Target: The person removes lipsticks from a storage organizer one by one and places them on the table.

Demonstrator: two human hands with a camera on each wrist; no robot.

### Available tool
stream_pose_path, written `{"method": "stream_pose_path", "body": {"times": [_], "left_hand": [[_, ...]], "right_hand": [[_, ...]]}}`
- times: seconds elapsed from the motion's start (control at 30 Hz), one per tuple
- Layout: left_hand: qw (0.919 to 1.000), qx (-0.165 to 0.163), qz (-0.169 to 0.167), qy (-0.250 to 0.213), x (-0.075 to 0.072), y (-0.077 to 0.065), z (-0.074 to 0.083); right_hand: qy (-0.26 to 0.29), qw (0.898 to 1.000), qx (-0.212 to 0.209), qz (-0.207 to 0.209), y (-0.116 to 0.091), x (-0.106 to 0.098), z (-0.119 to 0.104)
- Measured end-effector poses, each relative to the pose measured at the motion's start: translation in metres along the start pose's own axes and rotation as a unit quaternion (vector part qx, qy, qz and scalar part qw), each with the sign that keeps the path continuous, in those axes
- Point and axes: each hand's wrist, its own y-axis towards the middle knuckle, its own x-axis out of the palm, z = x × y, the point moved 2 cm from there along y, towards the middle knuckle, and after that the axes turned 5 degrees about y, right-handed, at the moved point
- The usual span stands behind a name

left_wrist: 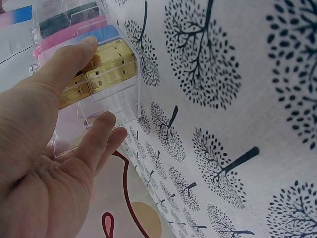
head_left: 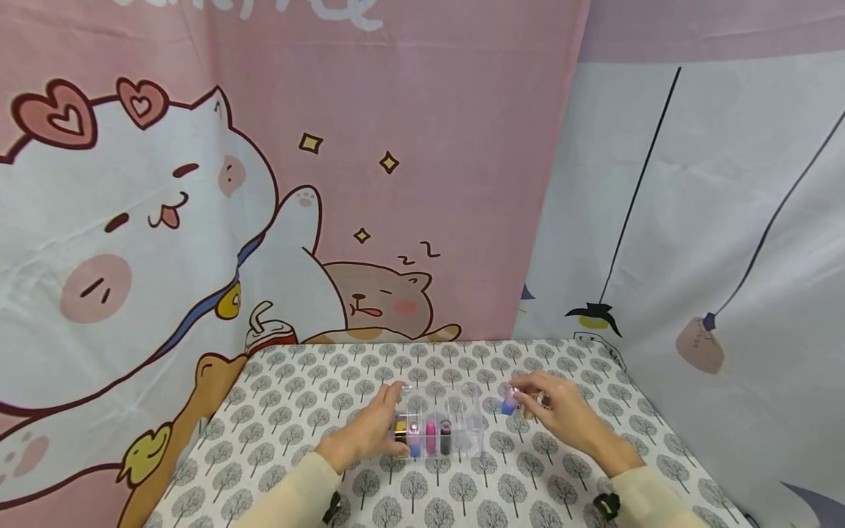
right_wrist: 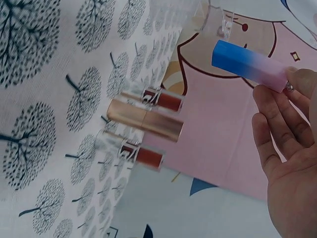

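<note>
A clear plastic lipstick organizer [head_left: 436,402] with compartments stands on the table. My left hand [head_left: 366,434] grips its left end, and in the left wrist view the thumb lies at a gold tube [left_wrist: 113,67] inside. Along the front row stand the gold tube, a blue-and-pink tube [head_left: 414,444], a magenta tube [head_left: 430,438] and a dark tube [head_left: 445,441]. To the right of the organizer, my right hand [head_left: 560,408] pinches another lipstick tube [right_wrist: 247,64], fading from blue to pink, by its pink end. It is held above the table.
Beyond the right hand, a rose-gold tube [right_wrist: 144,120] stands between two clear tubes with red parts, one lip gloss [right_wrist: 166,100] and another lip gloss [right_wrist: 148,157]. The tree-print tablecloth [head_left: 370,484] covers the table. Printed curtains [head_left: 449,183] hang behind and at the sides.
</note>
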Motion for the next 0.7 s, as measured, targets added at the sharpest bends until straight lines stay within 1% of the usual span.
{"method": "stream_pose_path", "body": {"times": [0.07,0.2,0.4,0.57,0.7], "left_hand": [[1.0000,0.004,0.001,0.000,0.000,0.000,0.001],[1.0000,0.006,0.002,0.002,0.000,0.000,0.001],[1.0000,0.000,-0.001,-0.002,-0.002,0.000,0.002],[1.0000,0.000,-0.002,-0.002,-0.002,-0.001,0.002],[1.0000,0.001,-0.004,-0.002,-0.003,-0.001,0.001]], "right_hand": [[0.005,1.000,-0.001,-0.001,-0.001,-0.002,0.005],[-0.006,1.000,0.007,-0.001,-0.004,-0.007,0.012],[-0.034,0.999,0.038,0.009,-0.012,-0.012,0.025],[-0.042,0.997,0.069,-0.002,-0.019,-0.016,0.035],[-0.048,0.995,0.083,-0.006,-0.023,-0.020,0.039]]}}
